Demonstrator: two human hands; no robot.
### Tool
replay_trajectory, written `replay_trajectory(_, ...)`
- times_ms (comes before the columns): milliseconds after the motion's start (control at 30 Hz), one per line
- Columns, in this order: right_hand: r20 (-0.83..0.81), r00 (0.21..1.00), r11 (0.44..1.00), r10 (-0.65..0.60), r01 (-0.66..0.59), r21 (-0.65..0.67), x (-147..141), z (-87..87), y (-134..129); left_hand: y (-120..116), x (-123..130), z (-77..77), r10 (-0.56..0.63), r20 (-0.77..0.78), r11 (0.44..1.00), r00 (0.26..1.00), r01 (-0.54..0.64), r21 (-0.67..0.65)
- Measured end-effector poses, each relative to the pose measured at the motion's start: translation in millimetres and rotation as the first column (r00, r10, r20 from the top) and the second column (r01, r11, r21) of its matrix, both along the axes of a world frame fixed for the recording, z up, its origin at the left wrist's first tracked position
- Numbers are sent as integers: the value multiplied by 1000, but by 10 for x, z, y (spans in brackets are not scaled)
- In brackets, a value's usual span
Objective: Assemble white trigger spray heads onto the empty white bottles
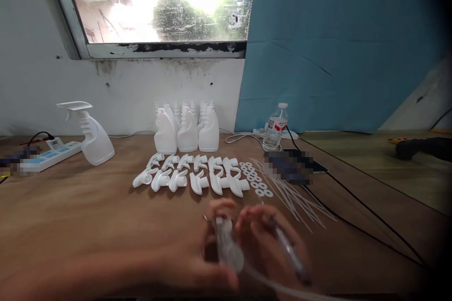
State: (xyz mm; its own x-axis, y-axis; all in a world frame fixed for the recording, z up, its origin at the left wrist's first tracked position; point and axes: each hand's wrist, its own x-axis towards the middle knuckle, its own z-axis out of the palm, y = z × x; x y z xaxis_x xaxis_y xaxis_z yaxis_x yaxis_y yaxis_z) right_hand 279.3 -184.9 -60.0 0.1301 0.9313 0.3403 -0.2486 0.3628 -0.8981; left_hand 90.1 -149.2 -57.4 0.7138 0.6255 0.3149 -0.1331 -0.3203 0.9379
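A blurred, translucent white plastic piece (pixel 228 244) sits low over the brown counter (pixel 88 216), gripped between the thumb and curled fingers of the left hand (pixel 197 261); a thin, pale flexible tube (pixel 275 286) trails from its lower end. Just beside it, the right hand (pixel 268 237) is partly curled around a slim, greyish pen-like stick (pixel 290 251). Beyond the hands lie two rows of white plastic trigger heads (pixel 198 183), flat white rings (pixel 251 178) and thin white straws (pixel 290 201). Farther back, headless white plastic bottles (pixel 187 135) stand upright.
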Motion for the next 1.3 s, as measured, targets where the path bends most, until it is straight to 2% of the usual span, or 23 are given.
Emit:
replay_trajectory(33,41,998,998,51,-49,-49,-73,-76,-107,-138,34,-57,-72,-53,997,996,73,30)
replay_trajectory(100,111,993,999,44,-45,7,-131,-166,-240,-276,31,-96,-114,-142,991,983,123,59)
replay_trajectory(167,197,979,990,42,-67,124,-99,-198,-260,-271,-1,-72,-16,-206,998,979,28,58)
replay_trajectory(267,358,929,946,98,-199,257,4,-217,-162,-164,-4,-27,162,-281,987,946,-153,53)
replay_trajectory(400,503,857,875,108,-322,362,79,-200,-59,-76,46,-77,162,-278,987,947,-162,21)
replay_trajectory(467,548,825,844,138,-387,370,89,-155,-69,-57,54,-127,204,-250,979,946,-201,40)
replay_trajectory(533,576,800,847,167,-416,332,95,-113,-104,-35,48,-162,252,-224,968,941,-249,42)
replay_trajectory(633,560,820,887,119,-342,312,106,-107,-143,-6,30,-159,254,-194,965,948,-263,-21)
replay_trajectory(700,526,846,912,85,-278,301,124,-135,-138,-6,13,-122,255,-187,965,949,-261,-6)
replay_trajectory(767,501,860,927,97,-261,268,154,-156,-112,-24,-8,-67,248,-204,968,947,-235,86)
replay_trajectory(833,485,866,937,120,-261,234,183,-149,-84,-50,-28,-15,236,-223,953,946,-180,243)
replay_trajectory(933,457,876,934,155,-281,222,199,-107,-74,-76,-45,19,260,-296,877,919,-97,471)
replay_trajectory(1000,420,885,936,200,-300,186,196,-87,-87,-74,-50,10,294,-333,835,896,-71,546)
replay_trajectory(1100,299,911,929,285,-339,151,210,-87,-109,-56,-50,-8,286,-322,822,903,-58,566)
replay_trajectory(1167,250,912,922,326,-365,131,227,-85,-123,-47,-44,1,240,-317,844,918,-35,536)
replay_trajectory(1300,243,923,938,297,-330,106,159,13,-157,-63,-18,76,140,-306,885,942,20,465)
